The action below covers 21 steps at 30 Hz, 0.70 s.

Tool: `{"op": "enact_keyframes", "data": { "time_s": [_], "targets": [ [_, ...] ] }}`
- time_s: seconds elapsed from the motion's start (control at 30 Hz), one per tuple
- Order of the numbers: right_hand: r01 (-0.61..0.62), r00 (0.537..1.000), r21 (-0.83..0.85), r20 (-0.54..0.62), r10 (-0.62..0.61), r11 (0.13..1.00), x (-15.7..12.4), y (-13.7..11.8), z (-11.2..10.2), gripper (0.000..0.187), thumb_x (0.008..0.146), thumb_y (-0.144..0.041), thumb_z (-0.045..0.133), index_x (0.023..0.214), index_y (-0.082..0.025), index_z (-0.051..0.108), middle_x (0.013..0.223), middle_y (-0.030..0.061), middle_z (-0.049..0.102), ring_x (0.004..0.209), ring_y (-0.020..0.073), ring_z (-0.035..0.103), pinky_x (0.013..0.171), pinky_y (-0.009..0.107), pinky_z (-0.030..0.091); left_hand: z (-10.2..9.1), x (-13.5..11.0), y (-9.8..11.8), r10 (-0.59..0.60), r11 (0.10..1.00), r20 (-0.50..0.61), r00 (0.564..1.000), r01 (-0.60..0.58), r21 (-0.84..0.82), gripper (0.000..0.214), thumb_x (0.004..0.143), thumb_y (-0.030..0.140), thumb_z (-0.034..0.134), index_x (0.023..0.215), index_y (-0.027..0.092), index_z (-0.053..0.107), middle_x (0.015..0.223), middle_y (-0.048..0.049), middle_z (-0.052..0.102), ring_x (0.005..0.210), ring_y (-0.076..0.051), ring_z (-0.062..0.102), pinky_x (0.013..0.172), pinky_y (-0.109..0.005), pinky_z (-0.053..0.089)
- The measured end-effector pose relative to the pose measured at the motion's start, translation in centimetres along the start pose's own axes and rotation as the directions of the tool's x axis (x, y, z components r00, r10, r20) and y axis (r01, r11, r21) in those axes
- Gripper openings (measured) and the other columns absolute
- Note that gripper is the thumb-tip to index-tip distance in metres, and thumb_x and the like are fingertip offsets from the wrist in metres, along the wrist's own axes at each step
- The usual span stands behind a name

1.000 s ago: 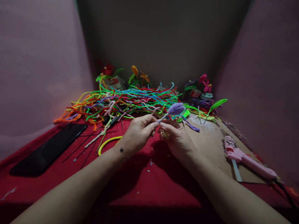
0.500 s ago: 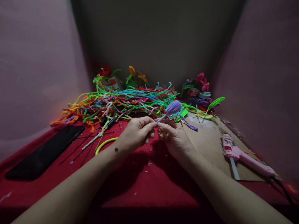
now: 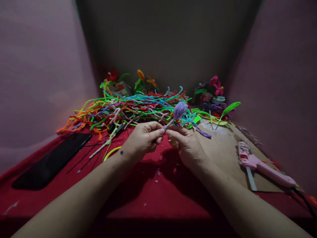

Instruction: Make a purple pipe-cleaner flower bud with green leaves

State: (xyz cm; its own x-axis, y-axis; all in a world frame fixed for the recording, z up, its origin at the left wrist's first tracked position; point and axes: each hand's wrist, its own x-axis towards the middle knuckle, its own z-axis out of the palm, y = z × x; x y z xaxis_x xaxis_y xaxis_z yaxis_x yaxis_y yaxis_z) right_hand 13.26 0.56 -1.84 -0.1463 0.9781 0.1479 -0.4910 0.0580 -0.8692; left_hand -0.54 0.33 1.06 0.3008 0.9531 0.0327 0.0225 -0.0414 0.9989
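Observation:
A purple pipe-cleaner flower bud [image 3: 180, 110] on a pale lilac stem [image 3: 169, 123] tilts up and to the right above my hands. My left hand [image 3: 149, 137] pinches the lower end of that stem between thumb and forefinger. Beside it, almost touching, my right hand [image 3: 183, 140] is closed with thumb against fingers. A small yellowish thing [image 3: 174, 143] shows under the right fingers, too hidden to name.
Behind the hands lies a heap of coloured pipe cleaners [image 3: 141, 107]. A black phone [image 3: 53, 162] and thin dark wires are at left. On the right, a pink glue gun [image 3: 264, 168] rests on a cardboard sheet [image 3: 220, 148]. Pipe-cleaner flowers [image 3: 216, 86] stand at the back.
The bud has swung left and a little down, its stem now more upright. My left thumb and forefinger stay on the stem. The whole view has shifted slightly.

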Motion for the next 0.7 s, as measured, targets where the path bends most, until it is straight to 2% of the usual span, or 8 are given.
{"op": "enact_keyframes", "data": {
  "time_s": [0.13, 0.3, 0.37, 0.43, 0.47, 0.53, 0.6, 0.7],
  "targets": [
    [-0.125, 0.992, 0.044, -0.011, 0.126, 0.991, 0.4, 0.0, -0.5, 0.023, 0.059, -0.022, 0.073, 0.082, -0.022, 0.07, 0.069, -0.0029, 0.065, 0.055, 0.0076, 0.048, 0.048, 0.021, 0.029, -0.9, 0.3, -0.2, -0.135, 0.952, 0.205, 0.969, 0.184, -0.243, 0.007, 0.075, 0.02, 0.057, 0.073, 0.015, 0.052, 0.049, 0.0075, 0.042, 0.033, 0.0, 0.019, 0.033, -0.012, 0.015],
    [-0.145, 0.988, 0.02, 0.06, 0.143, 0.989, 0.6, 0.4, -0.7, 0.02, 0.061, -0.022, 0.071, 0.08, -0.02, 0.071, 0.068, -0.0013, 0.065, 0.055, 0.0088, 0.049, 0.048, 0.022, 0.031, -1.4, 0.4, -0.2, -0.175, 0.941, 0.295, 0.939, 0.248, -0.23, 0.011, 0.076, 0.024, 0.058, 0.073, 0.016, 0.051, 0.049, 0.0085, 0.039, 0.032, 0.0, 0.015, 0.031, -0.012, 0.016],
    [-0.096, 0.995, 0.049, 0.042, 0.094, 0.994, 0.5, 0.6, -0.6, 0.015, 0.061, -0.019, 0.069, 0.075, -0.019, 0.07, 0.069, -0.0007, 0.065, 0.06, 0.0105, 0.052, 0.054, 0.024, 0.036, -1.0, 0.2, -0.1, -0.13, 0.986, 0.215, 0.968, 0.15, -0.078, 0.016, 0.078, 0.029, 0.056, 0.071, 0.016, 0.051, 0.052, 0.0065, 0.043, 0.033, -0.001, 0.023, 0.033, -0.014, 0.019],
    [-0.06, 0.998, 0.105, 0.016, 0.059, 0.993, 0.4, 0.7, -0.4, 0.012, 0.061, -0.017, 0.068, 0.073, -0.02, 0.07, 0.07, -0.0012, 0.066, 0.063, 0.0114, 0.054, 0.059, 0.025, 0.038, -0.4, 0.0, -0.3, 0.025, 0.977, 0.084, 0.996, -0.042, 0.21, 0.018, 0.08, 0.03, 0.053, 0.069, 0.016, 0.052, 0.055, 0.0039, 0.047, 0.039, -0.004, 0.034, 0.039, -0.016, 0.027],
    [-0.046, 0.999, 0.128, 0.001, 0.046, 0.991, 0.3, 0.7, -0.2, 0.011, 0.061, -0.017, 0.068, 0.071, -0.02, 0.07, 0.07, -0.0016, 0.066, 0.063, 0.0113, 0.054, 0.06, 0.025, 0.039, -0.2, -0.1, -0.5, 0.143, 0.913, 0.029, 0.989, -0.143, 0.382, 0.018, 0.08, 0.029, 0.052, 0.068, 0.016, 0.054, 0.057, 0.0026, 0.048, 0.044, -0.006, 0.039, 0.044, -0.018, 0.031],
    [-0.03, 0.999, 0.149, -0.03, 0.035, 0.988, 0.3, 0.7, 0.0, 0.01, 0.06, -0.014, 0.068, 0.068, -0.02, 0.07, 0.069, -0.0025, 0.065, 0.063, 0.0106, 0.053, 0.061, 0.025, 0.04, 0.1, -0.2, -1.2, 0.375, 0.702, -0.006, 0.927, -0.28, 0.654, 0.012, 0.079, 0.023, 0.051, 0.072, 0.016, 0.057, 0.061, 0.0012, 0.051, 0.053, -0.008, 0.044, 0.053, -0.02, 0.034],
    [-0.02, 0.998, 0.134, -0.052, 0.027, 0.991, 0.2, 0.6, 0.1, 0.009, 0.059, -0.014, 0.069, 0.065, -0.02, 0.07, 0.066, -0.0027, 0.064, 0.062, 0.0103, 0.052, 0.062, 0.024, 0.04, 0.3, -0.1, -1.7, 0.467, 0.574, 0.0, 0.884, -0.304, 0.761, 0.012, 0.08, 0.021, 0.049, 0.075, 0.017, 0.06, 0.063, 0.001, 0.052, 0.057, -0.01, 0.045, 0.057, -0.021, 0.033],
    [0.007, 0.999, 0.104, -0.032, -0.004, 0.995, 0.2, 0.5, 0.2, 0.007, 0.06, -0.018, 0.071, 0.067, -0.02, 0.07, 0.065, -0.0018, 0.063, 0.064, 0.0113, 0.051, 0.063, 0.025, 0.04, 0.2, 0.0, -1.7, 0.404, 0.668, -0.049, 0.913, -0.258, 0.699, 0.018, 0.083, 0.027, 0.047, 0.076, 0.017, 0.06, 0.06, 0.0024, 0.051, 0.055, -0.009, 0.042, 0.055, -0.02, 0.033]
  ]
}}
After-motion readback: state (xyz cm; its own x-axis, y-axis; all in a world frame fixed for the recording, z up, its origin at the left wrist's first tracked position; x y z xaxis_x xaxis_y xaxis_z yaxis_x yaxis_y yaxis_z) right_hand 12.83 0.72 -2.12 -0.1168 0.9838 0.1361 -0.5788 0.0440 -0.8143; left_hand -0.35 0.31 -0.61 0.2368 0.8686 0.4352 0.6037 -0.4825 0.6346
